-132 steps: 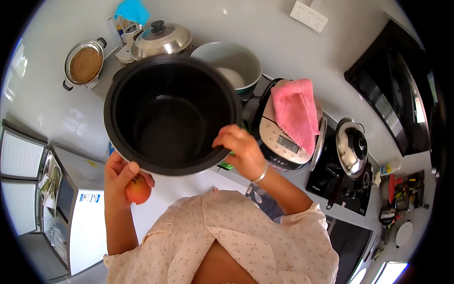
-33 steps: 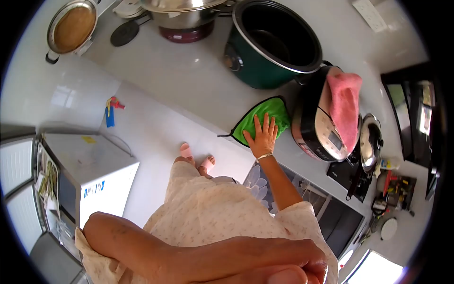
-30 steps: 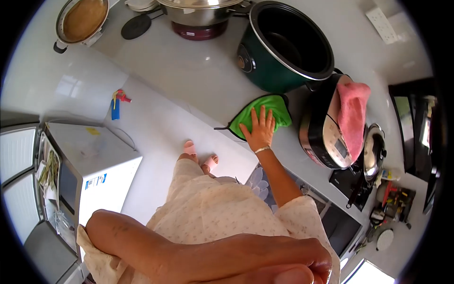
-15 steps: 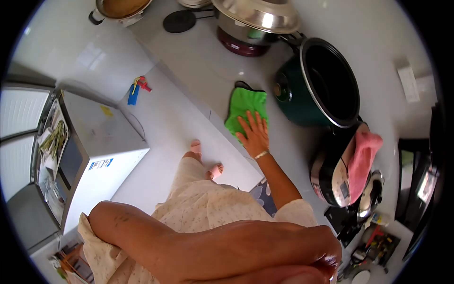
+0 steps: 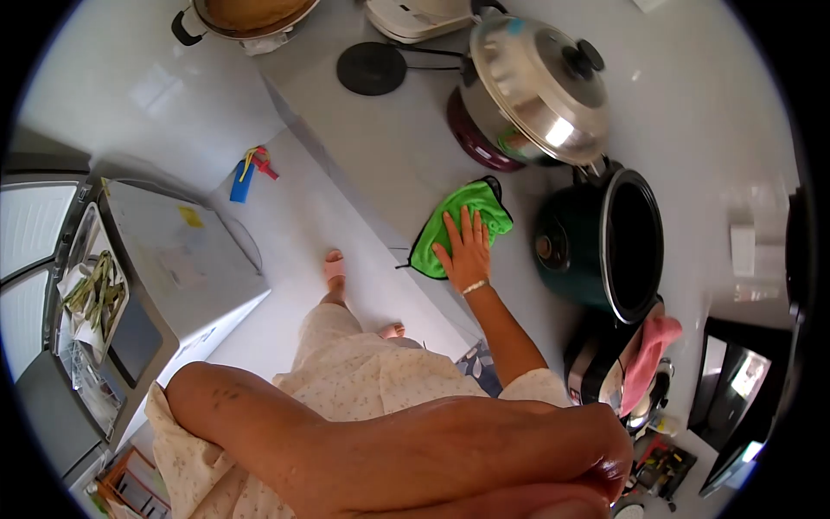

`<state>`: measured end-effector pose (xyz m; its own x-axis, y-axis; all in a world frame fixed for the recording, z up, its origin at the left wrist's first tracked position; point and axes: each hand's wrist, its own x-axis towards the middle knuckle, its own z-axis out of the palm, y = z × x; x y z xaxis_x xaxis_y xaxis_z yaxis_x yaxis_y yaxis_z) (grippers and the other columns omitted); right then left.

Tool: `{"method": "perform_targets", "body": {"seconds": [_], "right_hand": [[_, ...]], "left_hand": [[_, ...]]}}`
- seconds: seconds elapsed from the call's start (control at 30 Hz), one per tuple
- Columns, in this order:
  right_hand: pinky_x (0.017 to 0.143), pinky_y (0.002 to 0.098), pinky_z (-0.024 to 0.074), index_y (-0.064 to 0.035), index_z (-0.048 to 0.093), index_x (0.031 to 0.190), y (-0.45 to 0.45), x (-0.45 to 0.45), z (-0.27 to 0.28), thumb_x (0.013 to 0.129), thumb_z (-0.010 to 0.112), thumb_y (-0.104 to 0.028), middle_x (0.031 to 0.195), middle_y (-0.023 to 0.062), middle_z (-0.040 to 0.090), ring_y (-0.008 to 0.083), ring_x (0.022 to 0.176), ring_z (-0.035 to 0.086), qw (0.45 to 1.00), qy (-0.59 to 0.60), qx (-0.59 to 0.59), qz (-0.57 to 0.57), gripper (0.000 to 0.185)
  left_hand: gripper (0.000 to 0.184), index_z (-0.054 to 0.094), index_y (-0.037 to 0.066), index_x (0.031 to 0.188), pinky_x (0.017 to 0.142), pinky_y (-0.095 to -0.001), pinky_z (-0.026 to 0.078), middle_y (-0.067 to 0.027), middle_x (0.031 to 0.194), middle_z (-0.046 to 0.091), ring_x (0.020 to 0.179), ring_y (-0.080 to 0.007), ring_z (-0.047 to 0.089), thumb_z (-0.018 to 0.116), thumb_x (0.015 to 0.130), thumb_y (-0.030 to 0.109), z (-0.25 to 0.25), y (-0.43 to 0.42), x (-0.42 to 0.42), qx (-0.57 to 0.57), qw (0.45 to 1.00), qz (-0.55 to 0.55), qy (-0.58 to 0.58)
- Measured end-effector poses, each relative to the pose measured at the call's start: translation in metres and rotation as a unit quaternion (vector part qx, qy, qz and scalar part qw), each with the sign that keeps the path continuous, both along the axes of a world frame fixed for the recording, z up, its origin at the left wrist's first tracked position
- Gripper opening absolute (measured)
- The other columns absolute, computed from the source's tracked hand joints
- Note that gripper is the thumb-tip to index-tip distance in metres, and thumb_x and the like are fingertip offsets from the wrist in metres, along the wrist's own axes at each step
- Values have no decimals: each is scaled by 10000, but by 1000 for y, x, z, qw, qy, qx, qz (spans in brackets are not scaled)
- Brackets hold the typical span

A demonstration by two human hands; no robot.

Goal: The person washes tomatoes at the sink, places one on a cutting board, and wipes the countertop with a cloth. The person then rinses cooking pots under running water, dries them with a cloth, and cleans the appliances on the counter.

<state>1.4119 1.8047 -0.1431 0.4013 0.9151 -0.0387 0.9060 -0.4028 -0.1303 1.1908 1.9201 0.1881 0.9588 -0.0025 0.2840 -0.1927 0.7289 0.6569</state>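
Green cloth: on the grey counter, left of the dark green pot and apart from it, the cloth is lying with its long axis running from near left to far right. The right hand, the nearer one, is resting splayed on it, fabric extending beyond the fingertips and to both sides; the palm is hiding what lies beneath. The left hand (closest to the camera) is appearing curled, but the lower edge is cutting off its fingers; whether it is gripping anything cannot be told.
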Motion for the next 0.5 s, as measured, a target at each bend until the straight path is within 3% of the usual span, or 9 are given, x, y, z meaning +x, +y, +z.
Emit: {"method": "perform_targets", "body": {"seconds": [0.07,0.17,0.3,0.37,0.5], "right_hand": [[1152,513,135,-164,349,1464,51,0,-4,928,467,-503,1539,183,216,409,1413,165,1000,10,19,21,645],[1152,510,133,-168,365,1457,128,-6,-11,916,486,-504,1537,173,229,408,1412,169,998,6,45,38,648],[1149,512,130,-178,381,1449,208,-34,-4,893,513,-519,1535,154,247,400,1410,181,996,19,58,62,665],[1144,517,144,-174,376,1450,231,-47,-3,884,526,-523,1532,148,260,388,1405,199,994,9,65,82,681],[1137,516,172,-155,392,1437,231,-43,-5,895,510,-534,1521,163,273,385,1402,215,993,-9,71,96,672]], "left_hand": [[631,474,-19,1173,819,-336,485,-144,973,609,905,-226,610,408,956,569,-2,26,-2,-1,997,-67,34],[561,517,21,1113,756,-310,508,-157,1041,603,904,-281,634,413,912,535,-24,43,-4,-25,993,108,-42],[598,513,17,1114,746,-303,508,-149,1041,591,892,-260,629,383,912,565,-15,105,-7,64,993,91,-38],[611,514,15,1115,739,-299,508,-151,1039,590,877,-254,628,375,912,574,-13,118,-8,77,990,98,-68],[672,519,5,1137,729,-285,509,-148,1036,589,852,-248,622,360,904,615,-31,108,3,-9,992,111,-66]]}}
